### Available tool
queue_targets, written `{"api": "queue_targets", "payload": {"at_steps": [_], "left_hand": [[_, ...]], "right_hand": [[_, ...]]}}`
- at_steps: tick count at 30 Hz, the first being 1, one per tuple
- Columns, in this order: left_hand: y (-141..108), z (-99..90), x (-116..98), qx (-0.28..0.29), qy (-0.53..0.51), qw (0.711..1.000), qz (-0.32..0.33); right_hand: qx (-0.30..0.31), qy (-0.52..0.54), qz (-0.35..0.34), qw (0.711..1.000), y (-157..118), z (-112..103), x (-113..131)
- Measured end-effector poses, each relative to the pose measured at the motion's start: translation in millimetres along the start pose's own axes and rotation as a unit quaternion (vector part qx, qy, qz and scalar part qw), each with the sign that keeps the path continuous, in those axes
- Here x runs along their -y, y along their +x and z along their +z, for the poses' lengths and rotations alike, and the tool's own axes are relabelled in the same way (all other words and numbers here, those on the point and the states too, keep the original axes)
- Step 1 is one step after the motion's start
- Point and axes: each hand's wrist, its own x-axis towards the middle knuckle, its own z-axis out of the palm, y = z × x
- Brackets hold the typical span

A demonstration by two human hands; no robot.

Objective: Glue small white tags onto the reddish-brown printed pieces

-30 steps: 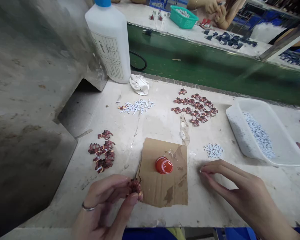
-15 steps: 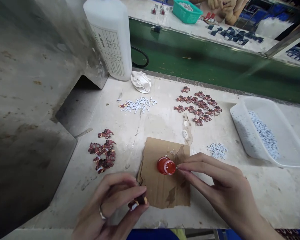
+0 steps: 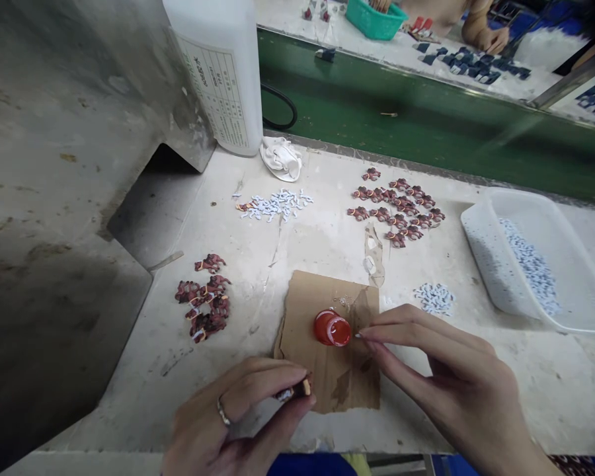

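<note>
Left hand [image 3: 228, 423] pinches one dark red piece [image 3: 293, 391] beside the cardboard [image 3: 327, 370]; right hand [image 3: 441, 370], fingertips pinched at the red cap [image 3: 332, 328]; its hold cannot be told. Piles lie beyond.

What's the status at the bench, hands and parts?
Left hand pinching a small dark red piece in its fingers. Right hand fingertips beside the red cap on the cardboard. Nothing between them.
</note>
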Motion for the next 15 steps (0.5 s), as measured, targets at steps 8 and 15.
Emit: {"api": "queue_targets", "payload": {"at_steps": [8, 15], "left_hand": [[5, 10.5, -8, 0.043, -0.047, 0.998, -0.014], [5, 12.5, -7, 0.051, -0.066, 0.996, -0.015]], "right_hand": [[0.003, 0.193, 0.035, 0.981, -9, 14, 27], [0.028, 0.206, 0.040, 0.977, -10, 23, 23]]}}
